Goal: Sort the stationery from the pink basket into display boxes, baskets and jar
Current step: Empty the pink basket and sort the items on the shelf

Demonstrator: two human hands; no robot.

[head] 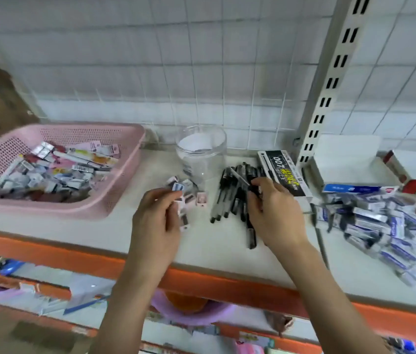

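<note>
Over the pens (229, 192), right hand (273, 213) curls downward.

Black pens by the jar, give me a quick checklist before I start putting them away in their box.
1. Right hand grips black pens: ok.
2. Left hand free: not ok, it holds small erasers.
3. Clear jar upright, open: ok.
4. Black pen box within reach, beside the pens: ok.
5. Pen box open: cannot tell.
6. Pink basket emptied: not ok, stationery remains.
</note>
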